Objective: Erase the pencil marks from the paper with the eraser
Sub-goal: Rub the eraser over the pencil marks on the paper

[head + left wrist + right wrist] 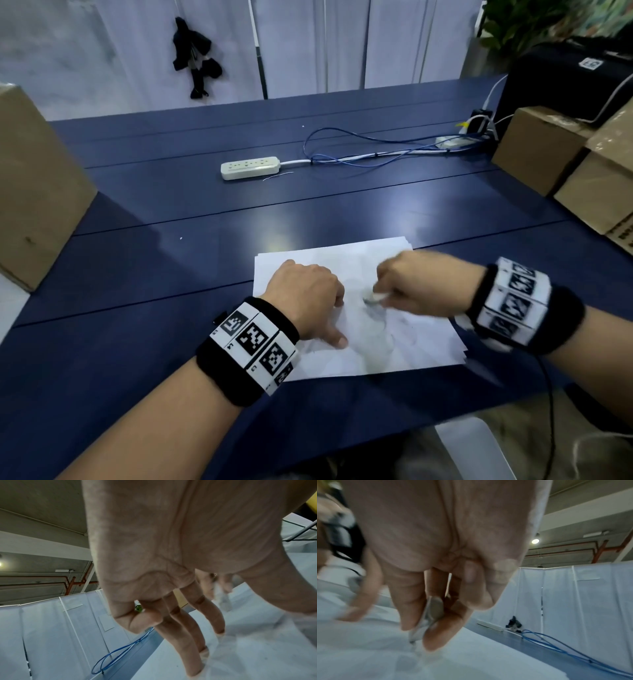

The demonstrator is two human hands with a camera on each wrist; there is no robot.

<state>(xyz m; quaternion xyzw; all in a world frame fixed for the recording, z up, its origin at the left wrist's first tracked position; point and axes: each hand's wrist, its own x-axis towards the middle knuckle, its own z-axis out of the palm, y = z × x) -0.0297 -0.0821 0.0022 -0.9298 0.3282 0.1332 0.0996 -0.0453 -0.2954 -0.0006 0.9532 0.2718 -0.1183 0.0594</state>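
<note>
Blue table [171,274], paper [308,260], eraser [375,297] pinched in right hand [421,286].

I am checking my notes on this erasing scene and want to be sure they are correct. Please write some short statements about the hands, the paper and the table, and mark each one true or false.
1. The right hand pinches the eraser against the paper. True.
2. The left hand is lifted clear of the paper. False: its fingertips press on the sheet, holding it down.
3. A white power strip lies on the blue table beyond the paper. True.
4. The paper is clean, with no marks. False: faint grey smudges show around the eraser.
5. Cardboard boxes stand at the right of the table. True.
</note>
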